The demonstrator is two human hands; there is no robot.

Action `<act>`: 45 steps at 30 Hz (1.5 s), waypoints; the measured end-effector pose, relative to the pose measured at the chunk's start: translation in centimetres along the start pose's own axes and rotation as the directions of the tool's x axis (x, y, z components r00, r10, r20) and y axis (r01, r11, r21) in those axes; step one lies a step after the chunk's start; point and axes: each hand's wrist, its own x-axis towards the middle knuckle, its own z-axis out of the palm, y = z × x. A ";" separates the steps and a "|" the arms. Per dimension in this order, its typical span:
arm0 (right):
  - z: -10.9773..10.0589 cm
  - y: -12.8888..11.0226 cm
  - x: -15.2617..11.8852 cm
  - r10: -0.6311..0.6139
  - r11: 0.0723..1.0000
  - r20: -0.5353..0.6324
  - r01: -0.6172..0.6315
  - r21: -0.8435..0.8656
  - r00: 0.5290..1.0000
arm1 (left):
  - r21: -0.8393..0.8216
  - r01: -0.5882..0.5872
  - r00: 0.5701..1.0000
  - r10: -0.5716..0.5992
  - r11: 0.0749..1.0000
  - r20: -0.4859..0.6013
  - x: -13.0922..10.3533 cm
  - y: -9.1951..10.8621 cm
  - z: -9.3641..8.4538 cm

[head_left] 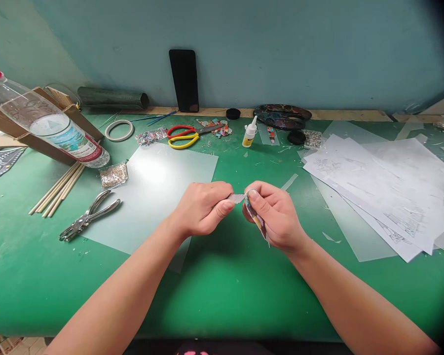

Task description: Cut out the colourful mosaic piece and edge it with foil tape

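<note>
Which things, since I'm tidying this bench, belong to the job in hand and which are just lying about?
In the job:
- pale strip, in the left hand
- patterned piece, in the right hand
- perhaps scissors

Probably lying about:
- phone
- large plastic bottle
- wooden sticks

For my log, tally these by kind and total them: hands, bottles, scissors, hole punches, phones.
Hands: 2 (left hand, right hand)
Bottles: 2 (water bottle, glue bottle)
Scissors: 1
Hole punch: 1
Phone: 1
Total: 7
</note>
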 end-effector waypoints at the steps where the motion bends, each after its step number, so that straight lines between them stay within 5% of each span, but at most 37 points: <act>1: 0.0 0.0 0.0 0.003 1.000 -0.002 -0.003 -0.004 1.000 | 0.005 0.009 1.000 -0.009 1.000 0.004 0.0 0.0 0.0; 8: 0.1 -0.3 -0.2 0.007 1.000 0.013 -0.006 -0.014 1.000 | -0.005 0.024 1.000 -0.023 1.000 0.016 0.2 0.0 -0.2; 14: 1.9 -0.3 -1.4 0.091 0.996 0.259 -0.088 -0.023 0.962 | 0.061 0.112 0.994 -0.111 0.992 -0.016 0.2 -0.9 -1.0; 22: 0.8 -0.2 0.3 0.020 0.998 -0.007 -0.021 -0.064 1.000 | -0.135 -0.015 0.979 -0.013 0.991 -0.205 -0.1 -0.3 -1.0; 33: 0.7 0.0 0.0 -0.007 0.990 0.033 0.011 -0.142 0.999 | -0.272 0.086 0.975 -0.138 0.958 -0.175 0.6 1.2 -1.0; 45: -0.1 0.8 0.9 0.173 0.976 0.122 -0.186 0.109 0.977 | -0.029 0.039 0.968 -0.045 0.999 -0.245 0.5 0.9 -0.4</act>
